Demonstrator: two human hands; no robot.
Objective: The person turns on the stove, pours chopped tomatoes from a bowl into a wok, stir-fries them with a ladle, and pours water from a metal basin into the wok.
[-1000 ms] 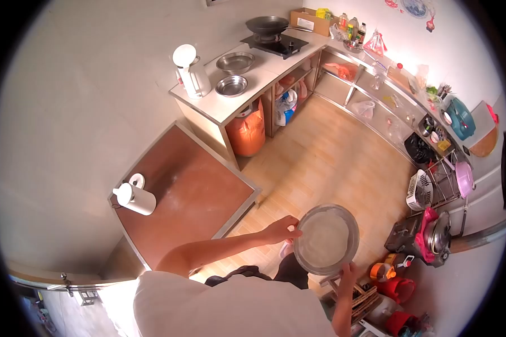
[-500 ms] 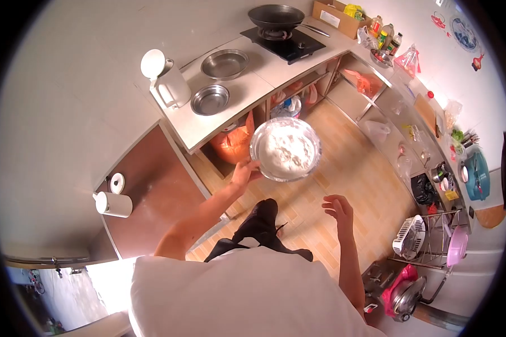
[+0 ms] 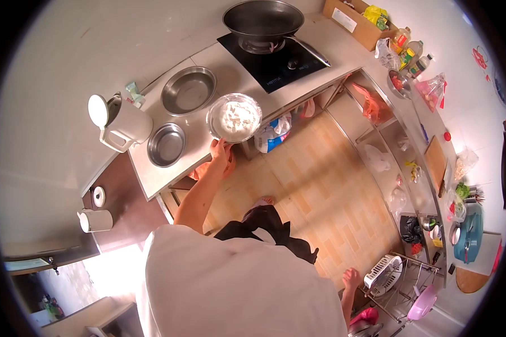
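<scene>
Holding bowl (image 3: 215,117) of white powder (image 3: 239,117), left fingers (image 3: 220,148) closed on near rim; right fingers (image 3: 351,275) curled shut, well apart.

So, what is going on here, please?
A person holds a bowl of white powdery stuff in the left hand, at the counter's edge. I cannot tell if it rests there. The right hand is out to the side, near a white basket. Two metal basins stand on the counter.

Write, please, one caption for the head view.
Left hand holding a bowl of something white over the edge of the counter, near two metal bowls.
</scene>
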